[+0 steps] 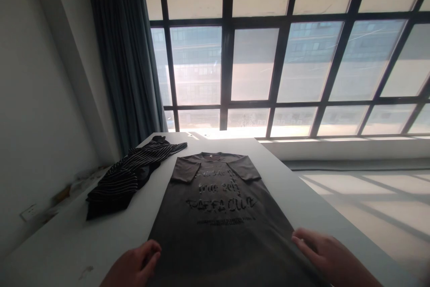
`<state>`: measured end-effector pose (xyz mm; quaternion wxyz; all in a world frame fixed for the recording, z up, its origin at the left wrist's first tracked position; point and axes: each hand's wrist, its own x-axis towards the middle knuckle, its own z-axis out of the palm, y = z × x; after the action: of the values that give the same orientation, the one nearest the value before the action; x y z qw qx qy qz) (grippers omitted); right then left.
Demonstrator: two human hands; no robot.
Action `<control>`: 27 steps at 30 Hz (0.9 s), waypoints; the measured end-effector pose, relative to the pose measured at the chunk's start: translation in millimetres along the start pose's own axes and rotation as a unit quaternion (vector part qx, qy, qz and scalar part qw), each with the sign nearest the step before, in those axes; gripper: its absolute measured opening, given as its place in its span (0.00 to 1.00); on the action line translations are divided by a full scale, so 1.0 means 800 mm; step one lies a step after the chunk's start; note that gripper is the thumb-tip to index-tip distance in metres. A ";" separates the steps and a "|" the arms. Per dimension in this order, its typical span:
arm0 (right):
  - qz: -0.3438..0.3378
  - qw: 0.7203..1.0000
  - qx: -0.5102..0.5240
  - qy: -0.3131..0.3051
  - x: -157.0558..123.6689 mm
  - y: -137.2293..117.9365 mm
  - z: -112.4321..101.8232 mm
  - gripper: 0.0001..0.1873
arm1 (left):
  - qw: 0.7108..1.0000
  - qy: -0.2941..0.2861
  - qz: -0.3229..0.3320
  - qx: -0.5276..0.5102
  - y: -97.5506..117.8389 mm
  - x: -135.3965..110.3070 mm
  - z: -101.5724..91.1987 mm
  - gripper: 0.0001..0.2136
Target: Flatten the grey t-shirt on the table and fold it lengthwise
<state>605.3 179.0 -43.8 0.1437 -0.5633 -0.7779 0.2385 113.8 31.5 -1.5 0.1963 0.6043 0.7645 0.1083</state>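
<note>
A dark grey T-shirt (220, 242) lies face up and spread out on a white table (268, 161), its collar pointing away from me and both short sleeves folded inward over the chest. Raised dark lettering runs across its front. At the shirt's left side edge, my left hand (136, 262) is closed, thumb and fingers pinching the fabric. On the opposite side edge my right hand (322, 249) also pinches the cloth between thumb and fingertips. The bottom hem is out of the picture.
A black garment with white stripes (134, 170) lies crumpled along the table's left side. Beyond the table stand a blue-grey curtain (117, 63) and a large dark-framed window (228, 63). A wall socket (29, 212) shows at lower left; sunlit floor (369, 197) lies to the right.
</note>
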 end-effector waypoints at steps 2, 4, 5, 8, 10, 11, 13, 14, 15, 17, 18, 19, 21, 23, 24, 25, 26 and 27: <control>-0.026 0.999 -0.025 -0.016 0.029 -0.035 0.009 0.25 | 0.998 0.015 0.039 0.038 0.048 0.035 0.008 0.16; -0.082 0.995 -0.050 -0.021 0.058 -0.058 0.031 0.24 | 0.993 0.033 0.090 0.068 0.084 0.072 0.026 0.17; -0.093 0.994 -0.061 -0.018 0.071 -0.064 0.045 0.26 | 0.989 0.042 0.111 0.086 0.095 0.088 0.038 0.18; -0.039 0.994 -0.098 -0.018 0.096 -0.059 0.085 0.35 | 0.984 0.050 0.093 0.141 0.098 0.124 0.070 0.27; 0.000 0.994 -0.110 -0.024 0.099 -0.044 0.103 0.36 | 0.985 0.041 0.065 0.156 0.082 0.134 0.083 0.28; 0.010 0.993 -0.112 -0.028 0.098 -0.036 0.108 0.36 | 0.985 0.037 0.062 0.158 0.073 0.136 0.087 0.27; 0.015 0.993 -0.115 -0.034 0.093 -0.024 0.113 0.36 | 0.984 0.034 0.067 0.162 0.055 0.136 0.090 0.27; 0.014 0.993 -0.116 -0.037 0.091 -0.020 0.113 0.36 | 0.983 0.034 0.069 0.165 0.049 0.135 0.090 0.27; 0.012 0.992 -0.116 -0.040 0.089 -0.019 0.112 0.36 | 0.983 0.037 0.067 0.169 0.045 0.134 0.089 0.27; 0.012 0.992 -0.114 -0.047 0.088 -0.020 0.109 0.36 | 0.982 0.040 0.054 0.179 0.043 0.133 0.088 0.27; 0.012 0.992 -0.111 -0.050 0.087 -0.021 0.107 0.36 | 0.981 0.039 0.046 0.185 0.045 0.133 0.088 0.27; 0.011 0.993 -0.109 -0.053 0.087 -0.023 0.106 0.36 | 0.980 0.036 0.036 0.191 0.047 0.132 0.088 0.27; 0.003 0.993 -0.102 -0.059 0.083 -0.024 0.106 0.35 | 0.978 0.028 0.017 0.204 0.053 0.131 0.087 0.27; -0.020 0.994 -0.090 -0.065 0.075 -0.021 0.108 0.34 | 0.977 0.022 0.004 0.214 0.056 0.130 0.086 0.27; -0.031 0.994 -0.083 -0.070 0.069 -0.019 0.109 0.35 | 0.976 0.020 0.000 0.216 0.057 0.129 0.086 0.28; -0.041 0.993 -0.076 -0.080 0.062 -0.016 0.110 0.36 | 0.976 0.017 -0.001 0.219 0.056 0.128 0.085 0.28; -0.051 0.992 -0.069 -0.091 0.054 -0.013 0.111 0.37 | 0.975 0.013 -0.001 0.221 0.054 0.127 0.085 0.28; -0.060 0.991 -0.062 -0.104 0.047 -0.009 0.110 0.38 | 0.975 0.007 0.000 0.223 0.052 0.126 0.084 0.28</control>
<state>543.7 193.8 -116.1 0.0411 -0.4952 -0.8345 0.2381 159.9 134.2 -62.7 0.0507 0.6319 0.7710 -0.0608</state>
